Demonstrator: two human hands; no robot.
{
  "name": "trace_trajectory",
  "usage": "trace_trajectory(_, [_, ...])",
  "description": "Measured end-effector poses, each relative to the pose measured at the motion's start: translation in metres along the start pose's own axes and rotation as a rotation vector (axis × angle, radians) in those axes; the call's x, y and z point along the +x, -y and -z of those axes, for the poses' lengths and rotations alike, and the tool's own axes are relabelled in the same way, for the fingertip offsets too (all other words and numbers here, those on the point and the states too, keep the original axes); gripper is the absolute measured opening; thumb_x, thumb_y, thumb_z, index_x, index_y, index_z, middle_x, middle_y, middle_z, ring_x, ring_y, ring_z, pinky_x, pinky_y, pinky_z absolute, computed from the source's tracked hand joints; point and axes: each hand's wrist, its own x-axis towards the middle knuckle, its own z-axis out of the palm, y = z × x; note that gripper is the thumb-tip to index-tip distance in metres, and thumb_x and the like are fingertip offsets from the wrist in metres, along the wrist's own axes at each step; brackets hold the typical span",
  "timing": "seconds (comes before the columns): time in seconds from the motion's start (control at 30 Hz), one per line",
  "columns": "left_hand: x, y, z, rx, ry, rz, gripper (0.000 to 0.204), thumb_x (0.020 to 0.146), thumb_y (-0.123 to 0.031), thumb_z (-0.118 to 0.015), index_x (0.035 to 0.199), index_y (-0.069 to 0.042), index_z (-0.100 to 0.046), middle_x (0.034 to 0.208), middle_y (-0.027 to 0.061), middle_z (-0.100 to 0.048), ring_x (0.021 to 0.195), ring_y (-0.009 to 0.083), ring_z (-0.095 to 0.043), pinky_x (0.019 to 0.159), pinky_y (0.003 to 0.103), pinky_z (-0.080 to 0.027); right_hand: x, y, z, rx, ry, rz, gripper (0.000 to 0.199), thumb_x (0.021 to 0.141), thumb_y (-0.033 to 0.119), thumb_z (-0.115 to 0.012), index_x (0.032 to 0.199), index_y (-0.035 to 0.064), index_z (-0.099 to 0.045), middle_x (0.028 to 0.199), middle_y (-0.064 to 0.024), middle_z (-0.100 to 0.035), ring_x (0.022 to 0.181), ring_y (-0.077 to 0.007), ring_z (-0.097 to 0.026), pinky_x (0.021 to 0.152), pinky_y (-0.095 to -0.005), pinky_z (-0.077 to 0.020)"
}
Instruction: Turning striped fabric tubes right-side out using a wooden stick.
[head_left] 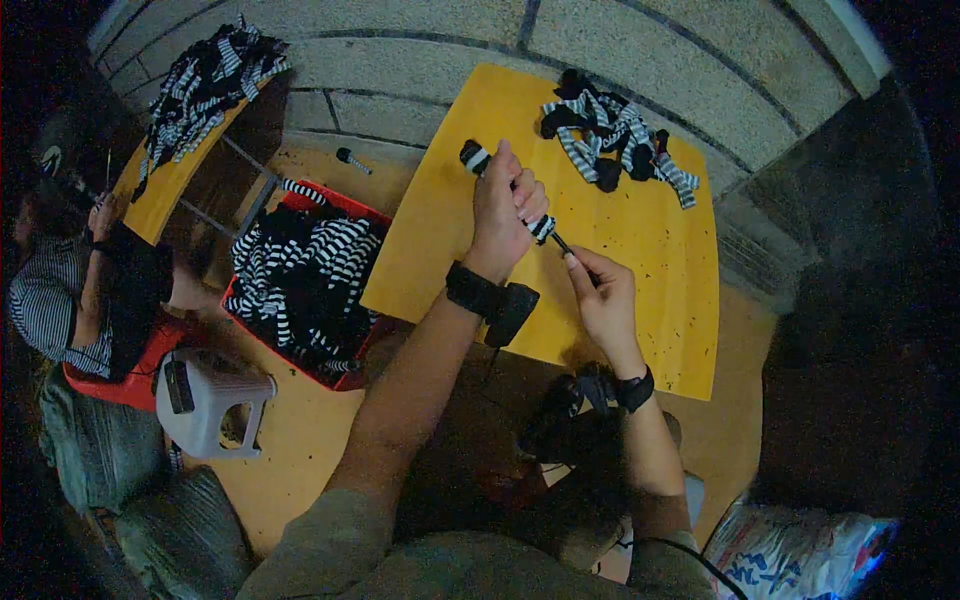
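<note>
Black-and-white striped fabric tube (500, 185), frame centre, gripped in closed left hand (505, 205); thin dark rod (565, 245) pinched by right hand (600, 290) fingertips. Mid-turning step, judged; steady pull needed next.

Small garment workshop: yellow worktables (640, 250) on bare floor, heaps of striped fabric pieces (615, 135), red crate (345, 210) full of same, second worker (60, 290) seated alongside, block wall (420, 40).

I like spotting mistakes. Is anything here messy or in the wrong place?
A little. A small dark tool lies alone on the floor between the two yellow tables. Dark specks dot that table's top. The striped pieces sit in a loose, tangled heap.
</note>
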Motion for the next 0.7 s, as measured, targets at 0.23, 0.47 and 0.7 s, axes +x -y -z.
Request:
trace_trajectory(0.23, [-0.012,0.020,-0.010,0.069,0.030,0.089,0.036,0.096,-0.037,-0.046,0.070,-0.013,-0.040,0.056,0.0007,-0.040,0.047,0.0134,-0.040,0.048,0.028,-0.038,0.012,-0.005,0.010,0.086,0.109,0.003,0.015,0.092,0.011,-0.057,0.095,-0.0023,-0.063,0.066,0.0062,-0.046,0.060,-0.0032,-0.037,0.052,-0.0204,-0.0297])
trace_trajectory(0.47, [-0.002,-0.020,-0.002,0.074,0.115,-0.138,0.029,0.097,-0.036,-0.045,0.080,-0.012,-0.049,0.060,-0.0013,-0.043,0.053,0.0126,-0.041,0.058,0.030,-0.038,0.007,-0.014,0.038,0.186,0.241,-0.099,0.018,0.090,0.013,-0.058,0.101,-0.0002,-0.064,0.070,0.0054,-0.053,0.060,-0.0055,-0.044,0.054,-0.0223,-0.0373])
trace_trajectory(0.7, [-0.002,0.007,0.000,-0.014,0.055,-0.100,0.037,0.097,-0.039,-0.044,0.069,-0.015,-0.041,0.052,-0.0034,-0.032,0.045,0.0096,-0.030,0.046,0.027,-0.028,0.002,0.005,0.029,-0.052,0.091,-0.036,0.017,0.089,0.011,-0.058,0.100,0.0007,-0.065,0.062,-0.0034,-0.055,0.054,-0.0078,-0.044,0.050,-0.0257,-0.0375])
